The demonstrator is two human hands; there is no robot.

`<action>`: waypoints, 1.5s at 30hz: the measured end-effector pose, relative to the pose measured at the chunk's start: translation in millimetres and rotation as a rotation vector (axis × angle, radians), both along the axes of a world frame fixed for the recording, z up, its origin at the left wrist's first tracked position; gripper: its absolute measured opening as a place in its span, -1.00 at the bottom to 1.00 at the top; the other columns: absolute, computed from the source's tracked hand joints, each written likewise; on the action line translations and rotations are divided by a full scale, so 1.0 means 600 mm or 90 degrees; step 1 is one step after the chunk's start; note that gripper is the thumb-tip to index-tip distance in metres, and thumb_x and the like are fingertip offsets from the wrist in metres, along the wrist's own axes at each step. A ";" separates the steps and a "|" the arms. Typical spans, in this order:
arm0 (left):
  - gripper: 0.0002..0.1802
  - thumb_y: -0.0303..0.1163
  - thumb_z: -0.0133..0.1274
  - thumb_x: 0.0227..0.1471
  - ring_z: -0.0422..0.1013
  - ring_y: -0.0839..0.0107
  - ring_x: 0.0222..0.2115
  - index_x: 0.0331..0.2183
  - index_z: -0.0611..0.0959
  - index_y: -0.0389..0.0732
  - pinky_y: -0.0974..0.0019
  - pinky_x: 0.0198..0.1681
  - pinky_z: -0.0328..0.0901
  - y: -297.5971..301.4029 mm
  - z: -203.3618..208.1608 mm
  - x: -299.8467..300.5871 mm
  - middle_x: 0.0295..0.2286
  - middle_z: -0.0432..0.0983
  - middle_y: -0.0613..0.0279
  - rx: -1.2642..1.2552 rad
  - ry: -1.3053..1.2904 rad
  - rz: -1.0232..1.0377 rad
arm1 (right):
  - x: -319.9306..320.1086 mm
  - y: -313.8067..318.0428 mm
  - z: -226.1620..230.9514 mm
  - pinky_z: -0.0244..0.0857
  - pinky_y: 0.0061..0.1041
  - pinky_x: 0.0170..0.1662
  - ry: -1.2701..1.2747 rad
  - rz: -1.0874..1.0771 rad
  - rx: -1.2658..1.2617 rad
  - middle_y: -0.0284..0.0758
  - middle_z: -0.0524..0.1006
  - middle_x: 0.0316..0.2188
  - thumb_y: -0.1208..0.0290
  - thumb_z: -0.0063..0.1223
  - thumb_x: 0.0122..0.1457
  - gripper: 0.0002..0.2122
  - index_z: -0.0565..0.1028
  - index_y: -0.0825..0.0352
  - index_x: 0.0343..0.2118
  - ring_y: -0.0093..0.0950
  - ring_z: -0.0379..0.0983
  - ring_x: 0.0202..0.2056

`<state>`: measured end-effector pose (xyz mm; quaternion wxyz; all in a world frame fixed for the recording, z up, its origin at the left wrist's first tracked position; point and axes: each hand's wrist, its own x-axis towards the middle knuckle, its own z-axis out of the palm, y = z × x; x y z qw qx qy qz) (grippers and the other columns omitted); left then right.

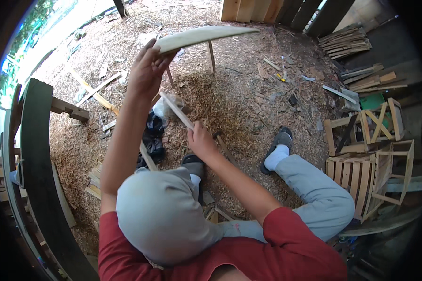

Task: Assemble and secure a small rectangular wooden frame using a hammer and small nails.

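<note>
My left hand (148, 64) is raised at the far side, its fingers wrapped round the near-left end of a pale, tapering wooden board (204, 37). Two thin wooden uprights (211, 57) show below this board; whether they join it I cannot tell. Closer in and lower, my right hand (202, 141) grips the near end of a pale wooden stick (176, 110), which points up and left toward my left forearm. The stick's far tip is apart from the board. Just right of my right hand, a tool with a dark head and wooden handle (226, 149), like a hammer, lies on the ground.
Wood shavings cover the ground around my shoes (279, 147). Black plastic (154, 133) and a clear bag (169, 107) lie left of centre. Slatted wooden crates (356, 173) and stacked slats (347, 43) line the right side. A dark wooden frame (37, 154) stands at left.
</note>
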<state>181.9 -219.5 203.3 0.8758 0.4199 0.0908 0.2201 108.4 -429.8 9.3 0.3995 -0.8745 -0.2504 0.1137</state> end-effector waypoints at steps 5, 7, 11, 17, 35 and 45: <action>-0.49 -0.43 0.01 0.35 0.50 -0.07 0.06 0.14 0.33 -0.64 0.14 0.20 0.51 -0.004 0.066 0.022 -0.03 0.43 -0.31 -0.032 -0.002 -0.096 | -0.041 -0.094 0.062 0.42 0.04 -0.31 -0.050 -0.065 0.076 0.10 0.57 -0.37 0.29 -0.07 0.42 -0.70 0.33 0.44 0.02 0.12 0.56 -0.34; -0.47 -0.41 -0.03 0.37 0.46 -0.13 0.11 0.17 0.31 -0.63 0.10 0.25 0.46 -0.021 0.095 0.013 0.04 0.41 -0.37 -0.040 0.005 -0.105 | -0.057 -0.131 0.071 0.44 0.00 -0.27 -0.092 -0.132 0.133 0.12 0.55 -0.30 0.31 -0.09 0.41 -0.71 0.32 0.44 0.02 0.11 0.56 -0.30; -0.59 -0.40 0.02 0.33 0.54 -0.13 0.00 -0.01 0.44 -0.62 0.05 0.23 0.49 -0.022 0.132 0.000 -0.03 0.50 -0.39 -0.037 0.047 -0.168 | -0.071 -0.211 0.102 0.43 -0.02 -0.29 -0.057 -0.191 0.137 0.09 0.55 -0.29 0.32 -0.10 0.42 -0.73 0.36 0.43 0.00 0.10 0.55 -0.33; -0.54 -0.22 0.21 0.24 0.61 0.20 -0.11 0.00 0.57 -0.38 0.13 0.04 0.58 -0.024 0.090 0.032 -0.10 0.61 -0.05 0.211 -0.050 -0.223 | -0.062 -0.357 0.157 0.38 -0.02 -0.34 -0.106 -0.251 0.065 0.03 0.56 -0.38 0.30 -0.08 0.43 -0.76 0.41 0.42 -0.08 0.09 0.53 -0.37; -0.55 -0.07 -0.13 0.43 0.52 -0.16 -0.08 0.02 0.60 -0.24 0.01 0.00 0.38 0.145 -0.134 0.080 -0.16 0.59 -0.23 0.797 0.149 0.406 | 0.021 -0.467 0.158 0.32 -0.04 -0.42 -0.155 -0.340 -0.024 0.05 0.51 -0.55 0.33 -0.07 0.42 -0.77 0.45 0.41 -0.30 0.08 0.51 -0.45; -0.51 -0.10 -0.21 0.44 0.54 0.21 -0.19 -0.08 0.61 -0.34 0.17 -0.08 0.40 0.189 -0.284 0.136 -0.19 0.61 -0.01 0.519 0.301 0.330 | 0.071 -0.434 0.292 0.25 -0.31 -0.50 -0.059 -0.323 0.001 -0.21 0.44 -0.66 0.30 -0.03 0.44 -0.72 0.48 0.40 -0.38 -0.35 0.41 -0.63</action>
